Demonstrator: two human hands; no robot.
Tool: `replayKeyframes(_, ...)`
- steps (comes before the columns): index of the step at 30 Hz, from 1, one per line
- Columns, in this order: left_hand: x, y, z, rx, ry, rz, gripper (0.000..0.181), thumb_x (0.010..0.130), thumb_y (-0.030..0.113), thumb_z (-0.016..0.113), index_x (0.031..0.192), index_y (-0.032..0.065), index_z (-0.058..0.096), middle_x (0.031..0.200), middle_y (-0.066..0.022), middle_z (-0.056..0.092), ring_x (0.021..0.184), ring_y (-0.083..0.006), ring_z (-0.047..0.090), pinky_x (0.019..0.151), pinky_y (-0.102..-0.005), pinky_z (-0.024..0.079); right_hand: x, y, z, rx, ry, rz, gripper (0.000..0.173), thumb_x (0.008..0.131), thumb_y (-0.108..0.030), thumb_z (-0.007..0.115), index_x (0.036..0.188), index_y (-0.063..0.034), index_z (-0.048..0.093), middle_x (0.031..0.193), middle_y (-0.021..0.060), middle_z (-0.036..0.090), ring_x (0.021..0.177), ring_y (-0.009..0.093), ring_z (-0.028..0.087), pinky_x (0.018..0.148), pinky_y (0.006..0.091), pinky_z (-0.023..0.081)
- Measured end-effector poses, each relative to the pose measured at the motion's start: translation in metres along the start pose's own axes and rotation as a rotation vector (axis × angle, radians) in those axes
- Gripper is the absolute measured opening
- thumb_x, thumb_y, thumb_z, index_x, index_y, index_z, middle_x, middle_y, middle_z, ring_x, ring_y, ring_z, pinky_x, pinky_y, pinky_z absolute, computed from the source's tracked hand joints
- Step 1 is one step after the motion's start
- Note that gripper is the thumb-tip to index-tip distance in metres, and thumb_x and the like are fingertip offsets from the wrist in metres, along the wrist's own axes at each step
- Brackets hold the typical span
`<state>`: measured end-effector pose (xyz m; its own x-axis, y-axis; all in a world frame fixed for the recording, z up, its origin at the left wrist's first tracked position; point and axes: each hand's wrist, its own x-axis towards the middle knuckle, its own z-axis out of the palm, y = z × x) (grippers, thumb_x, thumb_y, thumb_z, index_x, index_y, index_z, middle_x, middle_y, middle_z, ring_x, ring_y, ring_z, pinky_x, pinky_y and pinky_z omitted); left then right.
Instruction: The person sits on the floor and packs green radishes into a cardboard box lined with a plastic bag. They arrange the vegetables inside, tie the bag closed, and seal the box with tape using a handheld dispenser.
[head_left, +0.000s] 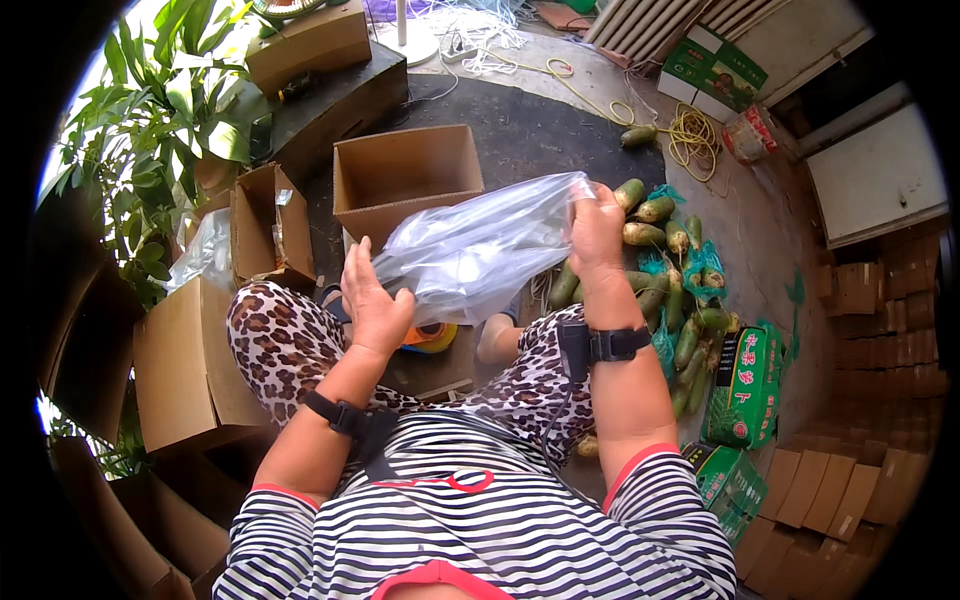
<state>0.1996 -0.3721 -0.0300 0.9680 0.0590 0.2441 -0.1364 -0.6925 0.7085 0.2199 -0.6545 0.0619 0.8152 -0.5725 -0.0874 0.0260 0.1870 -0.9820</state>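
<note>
A clear plastic bag (487, 251) stretches between my hands above my lap. My right hand (598, 229) pinches its upper right end with fingers and thumb. At the bag's left end my left hand (375, 304) is spread, thumb away from the raised fingers; I cannot tell whether the palm touches the film. Just beyond the bag stands an open cardboard box (409, 169), its visible inside bare. Several green radishes (675, 292) with pale, soil-marked ends lie in a heap to the right of my right hand, some in green netting (705, 270).
Cardboard boxes (191, 360) and leafy plants (150, 150) crowd the left. Below the bag sits a round yellow, orange and blue object (431, 337). Green printed packs (742, 386) lie at right, near stacked cardboard (817, 487). A yellow cord (694, 142) coils on the floor.
</note>
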Motion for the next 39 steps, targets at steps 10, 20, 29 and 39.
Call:
replayKeyframes(10, 0.033, 0.053, -0.020, -0.734, -0.370, -0.199, 0.019, 0.097, 0.010, 0.052, 0.104, -0.0004, 0.067, 0.086, 0.0003, 0.065, 0.077, -0.0075, 0.058, 0.074, -0.0216, 0.047, -0.072, -0.046, 0.061, -0.929, -0.473, -0.586, 0.015, 0.081, -0.018, 0.068, 0.088, -0.0064, 0.063, 0.078, 0.0145, 0.068, 0.073, 0.032, 0.068, 0.066, 0.0387, 0.052)
replayKeyframes(20, 0.100, 0.097, -0.083, -1.008, -0.399, -0.161, 0.014, 0.100, 0.012, 0.051, 0.101, 0.0042, 0.062, 0.083, 0.0040, 0.061, 0.067, 0.0001, 0.048, 0.056, -0.0178, 0.039, -0.128, -0.083, 0.067, -0.712, -0.603, -0.981, 0.024, 0.076, -0.008, 0.070, 0.098, -0.0034, 0.063, 0.091, 0.0140, 0.063, 0.086, 0.031, 0.064, 0.077, 0.0409, 0.051)
replayKeyframes(29, 0.143, 0.091, -0.136, -0.753, -0.059, 0.166, 0.016, 0.100, 0.011, 0.052, 0.103, -0.0011, 0.062, 0.081, 0.0009, 0.061, 0.076, -0.0042, 0.051, 0.068, -0.0191, 0.043, 0.003, -0.010, 0.151, -1.129, -0.757, -0.805, 0.042, 0.092, -0.028, 0.051, 0.130, -0.0101, 0.058, 0.128, 0.0138, 0.060, 0.117, 0.029, 0.058, 0.100, 0.0466, 0.042)
replayKeyframes(39, 0.206, -0.001, -0.122, -0.455, -0.028, -0.013, 0.015, 0.092, 0.006, 0.058, 0.102, -0.0013, 0.065, 0.089, -0.0114, 0.063, 0.080, -0.0193, 0.061, 0.075, -0.0278, 0.048, 0.070, 0.023, 0.271, -1.240, -1.529, -0.085, 0.053, 0.082, -0.004, 0.060, 0.135, -0.0110, 0.056, 0.134, 0.0075, 0.059, 0.124, 0.015, 0.053, 0.102, 0.0304, 0.041)
